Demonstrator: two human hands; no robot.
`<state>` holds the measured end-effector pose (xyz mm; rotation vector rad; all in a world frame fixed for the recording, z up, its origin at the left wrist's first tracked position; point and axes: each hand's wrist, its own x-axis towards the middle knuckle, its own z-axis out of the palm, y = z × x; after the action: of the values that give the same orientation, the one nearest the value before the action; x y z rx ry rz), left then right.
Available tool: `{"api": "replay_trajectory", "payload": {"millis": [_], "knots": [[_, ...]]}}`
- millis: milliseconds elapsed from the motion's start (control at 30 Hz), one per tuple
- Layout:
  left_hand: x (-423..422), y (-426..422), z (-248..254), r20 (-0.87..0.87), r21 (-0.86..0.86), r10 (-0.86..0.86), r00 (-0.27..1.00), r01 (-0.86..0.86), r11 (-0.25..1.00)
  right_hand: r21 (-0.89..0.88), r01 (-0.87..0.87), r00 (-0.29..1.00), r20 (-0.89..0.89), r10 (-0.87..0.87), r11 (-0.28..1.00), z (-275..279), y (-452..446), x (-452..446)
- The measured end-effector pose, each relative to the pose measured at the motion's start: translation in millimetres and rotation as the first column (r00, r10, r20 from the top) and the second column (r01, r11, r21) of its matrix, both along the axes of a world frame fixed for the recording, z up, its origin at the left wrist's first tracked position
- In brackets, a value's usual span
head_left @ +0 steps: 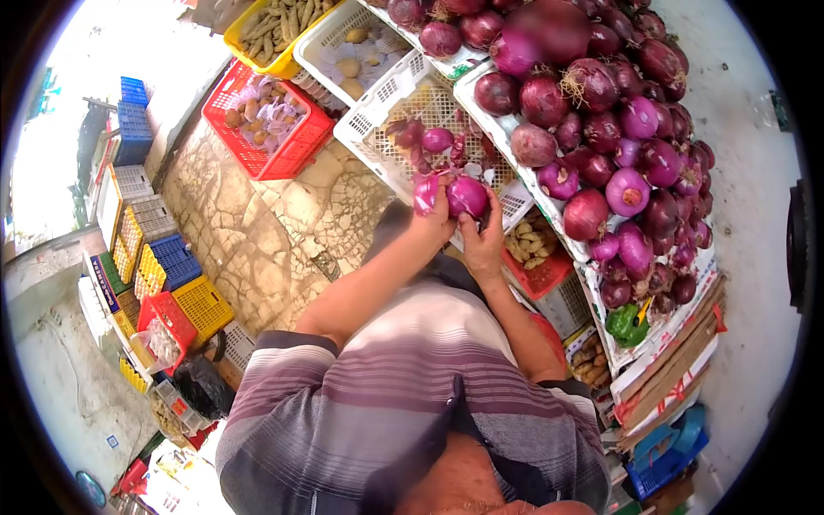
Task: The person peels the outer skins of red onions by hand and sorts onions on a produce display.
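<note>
Over a white plastic crate, my two hands are close together. My left hand is closed on a shiny red onion and touches the second one beside it. Around that second red onion, the fingers and thumb of my right hand are wrapped. Both onions look smooth and bright purple, and their undersides are hidden. Inside the crate, beyond my fingers, lie another onion and loose dark onion skins.
A large heap of red onions fills the stand at right, with a green pepper at its near end. A red crate of netted produce stands on the stone floor. Stacked crates line the left. Ginger sits below the stand.
</note>
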<state>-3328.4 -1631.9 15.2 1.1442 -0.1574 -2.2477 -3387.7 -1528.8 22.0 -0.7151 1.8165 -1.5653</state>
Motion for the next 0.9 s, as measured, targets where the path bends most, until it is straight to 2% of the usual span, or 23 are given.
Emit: {"api": "replay_trajectory", "payload": {"millis": [67,133,200,267,367,467,500,533,600,667,733,800,833,900], "knots": [[-2,3,-9,-0.003,0.041,0.029,1.000,-0.029,0.999,-0.041,0.028,0.988,0.153,-0.022,0.999,0,1,4],[0,19,-27,0.031,-0.290,0.043,0.999,-0.033,0.956,-0.026,0.017,0.986,0.164,-0.013,1.000,0,1,3],[-4,22,-35,0.041,-0.269,0.027,0.999,-0.016,0.963,-0.023,0.024,0.987,0.160,-0.020,0.999,5,1,0],[-1,5,-20,0.040,0.106,-0.003,0.999,-0.001,0.994,-0.034,0.025,0.987,0.160,-0.020,0.999,15,-2,3],[-7,10,-20,0.084,0.056,0.050,0.995,-0.055,0.997,-0.039,0.023,0.999,0.037,-0.021,0.999,7,-1,-2],[-1,9,-11,0.065,-0.049,-0.056,0.996,0.060,0.997,-0.060,0.082,0.986,0.148,-0.072,0.995,4,-6,-1],[7,9,-17,0.258,-0.434,-0.074,0.963,0.184,0.882,-0.081,0.094,0.974,0.215,-0.074,0.992,3,-9,0],[15,11,-25,0.437,-0.706,-0.013,0.899,0.352,0.615,-0.097,0.108,0.957,0.281,-0.077,0.989,2,-8,-1],[17,19,-32,0.485,-0.793,0.026,0.874,0.427,0.434,-0.092,0.135,0.929,0.358,-0.094,0.987,2,-3,-2],[7,19,-30,0.282,-0.613,-0.078,0.956,0.242,0.752,-0.074,0.151,0.917,0.382,-0.112,0.986,2,-7,-5],[2,12,-18,0.097,-0.264,-0.023,0.995,0.048,0.963,-0.107,0.233,0.833,0.536,-0.141,0.967,1,-9,-4],[3,8,-26,0.126,-0.380,-0.013,0.992,0.060,0.923,-0.111,0.273,0.775,0.613,-0.150,0.956,5,-12,-5],[7,11,-37,0.235,-0.650,-0.028,0.972,0.179,0.738,-0.098,0.274,0.770,0.619,-0.157,0.957,13,-14,-7],[7,18,-48,0.223,-0.663,-0.040,0.974,0.182,0.726,-0.068,0.299,0.736,0.651,-0.185,0.952,18,-12,-9]]}}
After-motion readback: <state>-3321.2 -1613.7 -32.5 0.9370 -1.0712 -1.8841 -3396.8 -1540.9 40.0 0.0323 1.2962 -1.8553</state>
